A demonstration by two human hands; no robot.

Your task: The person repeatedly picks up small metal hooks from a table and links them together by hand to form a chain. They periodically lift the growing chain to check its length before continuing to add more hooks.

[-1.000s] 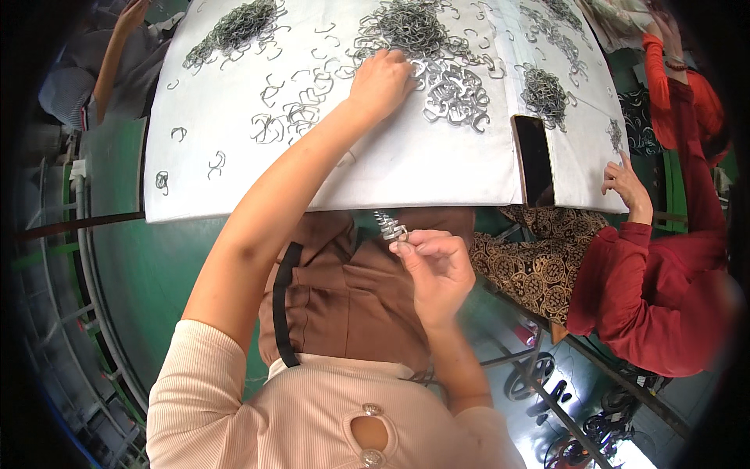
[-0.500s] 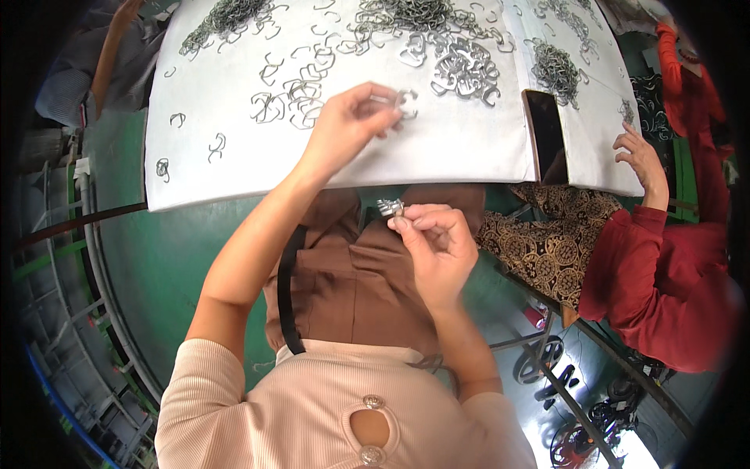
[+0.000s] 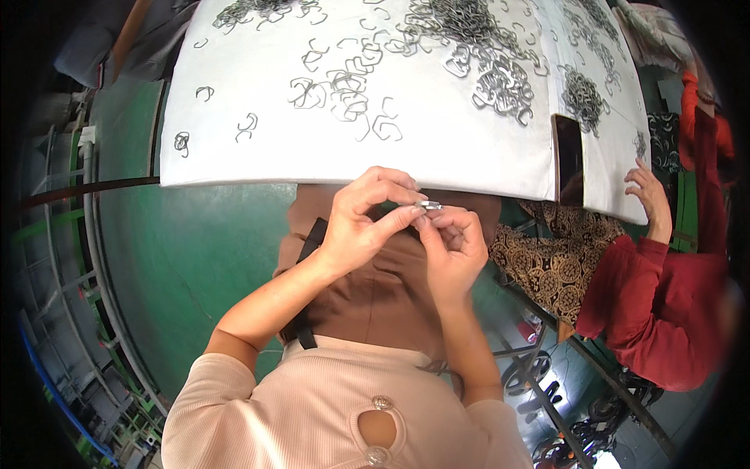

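Just beyond the table's near edge, over my lap, my two hands meet at the fingertips. A small bundle of shiny metal clips (image 3: 430,205) shows between them, mostly covered by fingers. My right hand (image 3: 455,254) is closed, pinching the bundle between thumb and fingers. From the other side, my left hand (image 3: 361,223) pinches the bundle's end with thumb and forefinger; whether it brings a separate clip cannot be made out. Nearest on the table lie loose C-shaped metal clips (image 3: 387,129), with a scattered group (image 3: 344,92) further left.
The white-covered table (image 3: 312,160) holds a large clip heap (image 3: 461,23), a shinier pile (image 3: 504,90) and another heap (image 3: 583,100). A dark phone (image 3: 569,160) lies near the front edge. On the right sits a person in red sleeves, a hand (image 3: 650,195) by the table edge.
My left hand has come back from the clips on the table to meet my right hand, which stays over my lap. The view has shifted slightly.
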